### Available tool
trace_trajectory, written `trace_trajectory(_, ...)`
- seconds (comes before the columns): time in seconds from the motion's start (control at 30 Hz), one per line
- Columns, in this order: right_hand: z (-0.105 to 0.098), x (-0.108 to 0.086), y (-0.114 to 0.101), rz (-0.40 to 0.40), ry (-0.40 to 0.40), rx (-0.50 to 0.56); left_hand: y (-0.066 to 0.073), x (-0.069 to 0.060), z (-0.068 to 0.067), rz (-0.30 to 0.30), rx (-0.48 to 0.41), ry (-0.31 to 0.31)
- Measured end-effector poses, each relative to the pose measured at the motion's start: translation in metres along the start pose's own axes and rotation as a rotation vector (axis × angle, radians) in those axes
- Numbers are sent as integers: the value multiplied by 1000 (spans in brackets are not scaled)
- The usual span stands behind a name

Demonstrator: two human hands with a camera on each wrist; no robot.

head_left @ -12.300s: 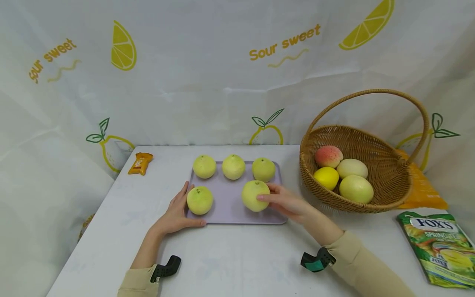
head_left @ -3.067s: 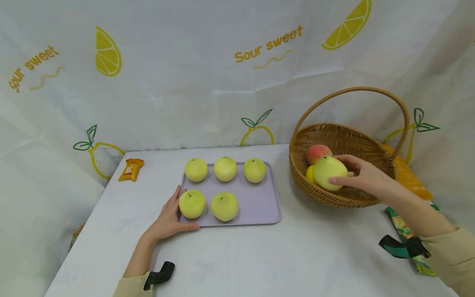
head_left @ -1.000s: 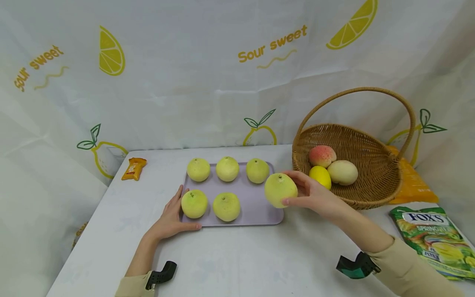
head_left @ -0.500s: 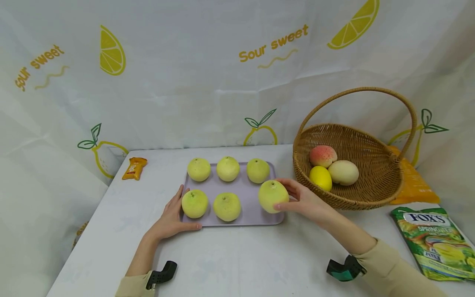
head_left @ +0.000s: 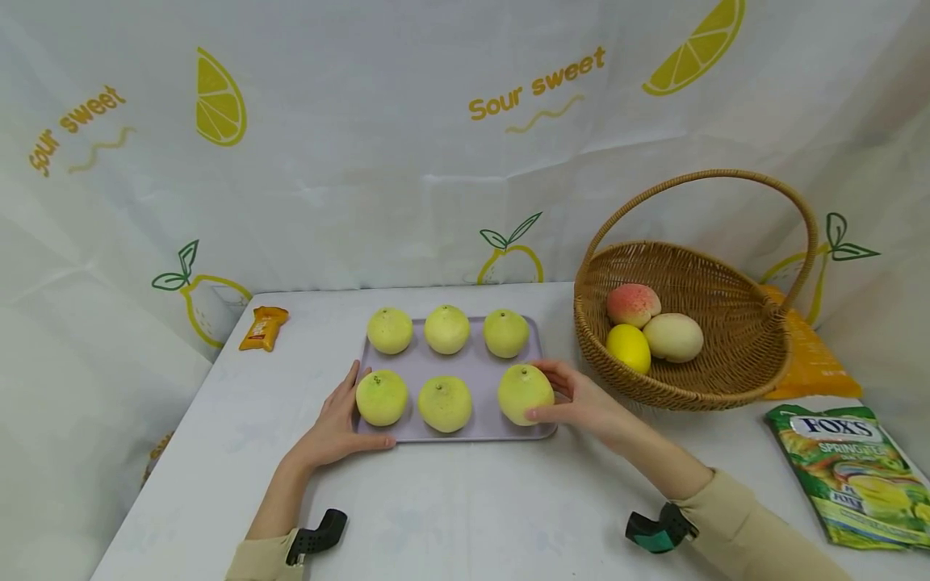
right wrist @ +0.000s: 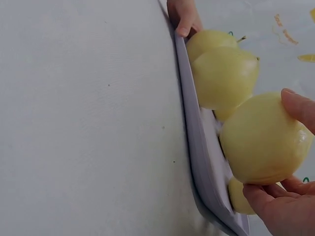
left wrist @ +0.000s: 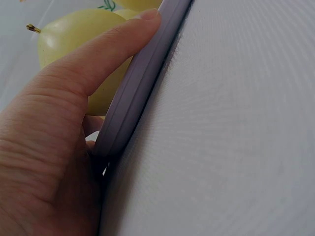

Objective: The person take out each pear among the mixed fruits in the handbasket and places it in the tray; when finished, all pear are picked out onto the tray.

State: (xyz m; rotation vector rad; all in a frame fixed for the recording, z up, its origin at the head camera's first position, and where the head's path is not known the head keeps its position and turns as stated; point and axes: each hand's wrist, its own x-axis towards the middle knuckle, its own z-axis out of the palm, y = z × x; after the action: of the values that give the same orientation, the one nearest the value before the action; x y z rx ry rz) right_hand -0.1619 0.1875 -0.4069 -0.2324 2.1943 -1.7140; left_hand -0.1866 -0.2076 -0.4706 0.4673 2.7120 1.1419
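Note:
My right hand point(head_left: 581, 406) holds a pale yellow pear point(head_left: 525, 394) at the front right of the lilac tray point(head_left: 465, 434), thumb on its near side and fingers behind. Whether that pear touches the tray I cannot tell. Two more pears, a left one point(head_left: 381, 397) and a middle one point(head_left: 445, 403), sit along the tray's front row. Behind them stands a row of three similar pears point(head_left: 446, 329). At the tray's front left corner rests my left hand point(head_left: 334, 424), its straight thumb lying along the front rim point(left wrist: 142, 59) and its fingers along the left side.
A wicker basket point(head_left: 683, 395) at the right holds a peach-like fruit point(head_left: 634, 304), a yellow lemon-like fruit point(head_left: 628, 347) and a pale oval fruit point(head_left: 673, 337). Nearby lie an orange bag point(head_left: 817, 363) and a green FOX'S bag point(head_left: 846, 476). A small orange packet point(head_left: 264, 328) lies far left.
My right hand took a pear from the basket and carried it left, then lowered it toward the tray's front right. Earlier, the front-middle pear was set down. My left hand has stayed at the corner.

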Motion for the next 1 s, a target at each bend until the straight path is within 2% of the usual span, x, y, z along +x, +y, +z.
trace_trajectory(0.3, 6, 4, 6, 39, 8, 7, 0, 0, 0, -4, -6, 0)
trace_trajectory(1.0, 14, 9, 16, 44, 36, -7, 1, 0, 0, -4, 11, 3)
